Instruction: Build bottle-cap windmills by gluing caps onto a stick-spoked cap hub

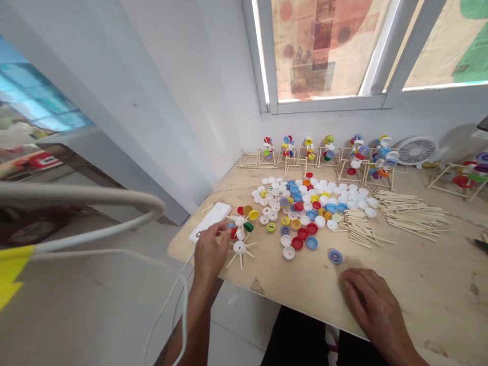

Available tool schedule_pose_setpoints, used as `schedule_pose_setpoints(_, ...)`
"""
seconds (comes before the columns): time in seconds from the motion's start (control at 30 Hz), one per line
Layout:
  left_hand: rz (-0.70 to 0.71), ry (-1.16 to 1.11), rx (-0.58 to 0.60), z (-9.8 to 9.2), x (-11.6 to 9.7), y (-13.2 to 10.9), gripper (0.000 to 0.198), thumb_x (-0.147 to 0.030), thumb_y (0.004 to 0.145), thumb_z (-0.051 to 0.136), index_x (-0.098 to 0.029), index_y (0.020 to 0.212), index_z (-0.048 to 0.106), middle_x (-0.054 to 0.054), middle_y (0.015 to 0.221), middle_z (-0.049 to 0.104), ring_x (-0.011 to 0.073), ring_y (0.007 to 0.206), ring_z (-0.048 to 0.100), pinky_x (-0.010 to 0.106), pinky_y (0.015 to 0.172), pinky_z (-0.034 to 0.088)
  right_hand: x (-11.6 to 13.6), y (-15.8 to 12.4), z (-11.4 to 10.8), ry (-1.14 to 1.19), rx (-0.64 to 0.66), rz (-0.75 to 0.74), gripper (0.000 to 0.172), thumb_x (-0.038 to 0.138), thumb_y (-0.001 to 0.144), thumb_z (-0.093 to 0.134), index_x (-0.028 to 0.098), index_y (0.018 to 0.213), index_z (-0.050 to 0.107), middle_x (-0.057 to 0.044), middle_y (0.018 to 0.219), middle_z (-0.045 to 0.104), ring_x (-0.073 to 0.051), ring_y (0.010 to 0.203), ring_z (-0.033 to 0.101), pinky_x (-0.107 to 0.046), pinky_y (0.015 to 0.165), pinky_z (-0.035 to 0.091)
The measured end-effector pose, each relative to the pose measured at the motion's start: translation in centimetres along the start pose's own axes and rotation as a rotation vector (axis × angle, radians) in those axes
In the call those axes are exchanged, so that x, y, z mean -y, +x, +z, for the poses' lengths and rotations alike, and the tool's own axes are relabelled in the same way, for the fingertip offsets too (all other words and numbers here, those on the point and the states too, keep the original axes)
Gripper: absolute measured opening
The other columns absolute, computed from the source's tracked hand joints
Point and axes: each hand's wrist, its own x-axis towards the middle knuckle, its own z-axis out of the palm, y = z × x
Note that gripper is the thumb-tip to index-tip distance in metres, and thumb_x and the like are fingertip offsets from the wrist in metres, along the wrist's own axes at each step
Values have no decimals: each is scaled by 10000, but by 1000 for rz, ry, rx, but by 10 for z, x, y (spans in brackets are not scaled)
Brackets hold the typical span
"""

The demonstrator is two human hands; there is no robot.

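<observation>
My left hand [211, 250] pinches the cap wheel [240, 222], my right hand [371, 300] rests flat and empty; I think a hard tug could snap its spokes.

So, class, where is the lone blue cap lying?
The blue cap lies in the head view right of centre on the table, just beyond the right hand, nearer than the cap pile.

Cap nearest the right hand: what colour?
The cap is blue with a white mark, head view.
</observation>
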Motion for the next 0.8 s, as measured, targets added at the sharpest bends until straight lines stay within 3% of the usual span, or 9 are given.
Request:
schedule_pose_setpoints(0.13,62,172,33,10,-8,-39,361,-420,800,520,-176,1031,653,104,960,667,274,942,579,378,822,424,0,0,0,6,6,-14,132,225,896,499,190,975,598,-64,936,639,-194,867,577,-340,767,420)
schedule_pose_setpoints(0.3,2,400,152,14,-12,-46,322,-398,815,517,-197,1018,666,116,963,646,316,993,546,407,788,405,0,0,-2,6,-5,-20,128,215,891,504,190,970,601,-60,922,643,-193,849,585,-335,742,424)
schedule_pose_setpoints(0.53,-7,260,277,-7,-7,-58,296,-436,799,496,-207,877,666,64,851,656,263,876,581,354,735,408,3,0,-3,6,7,21,133,208,898,481,184,952,601,-68,918,646,-199,857,585,-346,752,431)
schedule_pose_setpoints(0.63,20,192,303,-4,-18,-63,286,-426,797,513,-216,929,656,48,845,657,242,867,587,339,745,407,3,2,-3,13,-6,17,146,218,900,478,184,956,609,-69,911,651,-199,851,592,-345,755,437)
schedule_pose_setpoints(0.8,133,287,307,23,-53,-59,225,-337,800,551,-215,958,657,70,908,665,266,935,576,360,750,393,2,1,-3,0,-18,13,152,212,899,472,187,967,606,-75,909,654,-199,849,596,-344,754,445)
